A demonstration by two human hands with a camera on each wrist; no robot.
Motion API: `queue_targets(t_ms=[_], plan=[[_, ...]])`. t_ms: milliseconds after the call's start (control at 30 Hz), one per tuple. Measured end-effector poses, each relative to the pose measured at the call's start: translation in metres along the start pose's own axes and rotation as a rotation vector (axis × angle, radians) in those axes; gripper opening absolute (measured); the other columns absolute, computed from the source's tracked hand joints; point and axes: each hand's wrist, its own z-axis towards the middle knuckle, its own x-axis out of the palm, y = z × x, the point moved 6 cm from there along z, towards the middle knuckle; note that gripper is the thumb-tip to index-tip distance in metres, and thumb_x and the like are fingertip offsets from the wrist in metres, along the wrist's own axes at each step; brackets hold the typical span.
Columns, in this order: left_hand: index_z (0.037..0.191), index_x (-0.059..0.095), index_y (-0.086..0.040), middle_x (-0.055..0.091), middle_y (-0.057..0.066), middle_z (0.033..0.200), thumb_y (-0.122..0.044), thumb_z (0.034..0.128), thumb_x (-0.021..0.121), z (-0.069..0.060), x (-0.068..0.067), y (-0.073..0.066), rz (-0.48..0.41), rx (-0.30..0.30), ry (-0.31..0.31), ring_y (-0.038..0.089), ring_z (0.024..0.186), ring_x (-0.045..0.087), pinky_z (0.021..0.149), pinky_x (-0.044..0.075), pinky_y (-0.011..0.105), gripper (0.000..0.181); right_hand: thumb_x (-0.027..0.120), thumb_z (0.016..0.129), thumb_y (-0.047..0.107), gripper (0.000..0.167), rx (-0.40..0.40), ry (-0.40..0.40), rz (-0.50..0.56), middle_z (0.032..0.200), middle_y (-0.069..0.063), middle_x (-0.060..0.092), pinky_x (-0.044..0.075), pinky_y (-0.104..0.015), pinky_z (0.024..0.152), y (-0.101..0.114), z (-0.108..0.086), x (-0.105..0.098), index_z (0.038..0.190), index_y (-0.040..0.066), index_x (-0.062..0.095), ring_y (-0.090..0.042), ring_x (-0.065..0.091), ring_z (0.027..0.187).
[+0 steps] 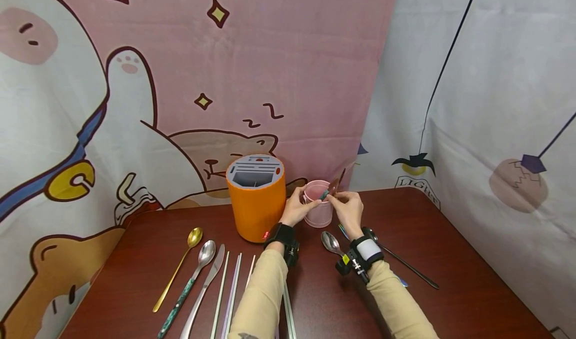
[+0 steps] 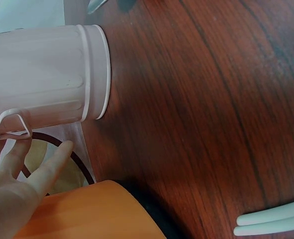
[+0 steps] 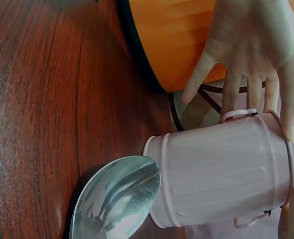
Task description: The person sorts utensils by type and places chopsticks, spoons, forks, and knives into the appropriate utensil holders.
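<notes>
A slim item (image 1: 334,184), with a teal part and a brown part, is at the rim of a small pink bucket (image 1: 318,216); how far it enters the opening, I cannot tell. The right hand (image 1: 349,209) is bent inward at the right side of the bucket, its thumb and fingertips pinching this item. The left hand (image 1: 295,208) is at the left side of the bucket; its fingers are apart and rather straight, spread beside the side handle, with the thumb reaching toward the rim. Both forearms, in cream sleeves (image 1: 265,295), come from below the bucket in the head view.

The bucket is round, with a smooth ribbed wall. Just left of it stands an orange cylinder (image 1: 256,211) with a grey, slotted top. In front of the bucket lies a shiny steel spoon (image 1: 330,241). Farther left and nearer to the person than the bucket are thin pale sticks (image 1: 220,293), a smooth metal knife (image 1: 210,276), a spoon with marbled green handle (image 1: 177,301) and a golden spoon (image 1: 195,236). Under all is a dark red wood-grain table (image 1: 139,244).
</notes>
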Motion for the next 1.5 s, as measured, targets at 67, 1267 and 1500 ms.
queue_targets(t_ms=[67, 1267, 1500], plan=[[0.142, 0.039, -0.007, 0.051, 0.016, 0.139, -0.032, 0.0841, 0.072, 0.000, 0.000, 0.000, 0.000, 0.002, -0.003, 0.031, 0.125, 0.051, 0.105, 0.043, 0.046, 0.071, 0.078, 0.076, 0.025, 0.027, 0.010, -0.002, -0.012, 0.101, -0.014, 0.064, 0.041, -0.031, 0.076, -0.001, 0.000, 0.001, 0.089, 0.001, 0.075, -0.024, 0.057, 0.094], [0.140, 0.041, -0.008, 0.049, 0.017, 0.141, -0.033, 0.0831, 0.072, 0.000, 0.000, 0.000, 0.012, -0.011, -0.020, 0.033, 0.128, 0.049, 0.107, 0.040, 0.047, 0.070, 0.069, 0.082, 0.011, 0.030, -0.065, 0.088, -0.013, 0.105, -0.020, 0.067, 0.050, -0.018, 0.071, 0.000, -0.007, 0.002, 0.109, -0.001, 0.065, -0.030, 0.069, 0.094], [0.140, 0.041, -0.007, 0.052, 0.016, 0.138, -0.033, 0.0834, 0.072, -0.001, -0.001, -0.002, 0.035, 0.005, -0.015, 0.032, 0.124, 0.052, 0.104, 0.043, 0.045, 0.069, 0.069, 0.083, 0.008, 0.032, -0.245, 0.149, -0.082, 0.119, -0.024, 0.055, 0.054, -0.043, 0.087, 0.010, -0.017, 0.006, 0.112, -0.007, 0.064, -0.036, 0.063, 0.103]])
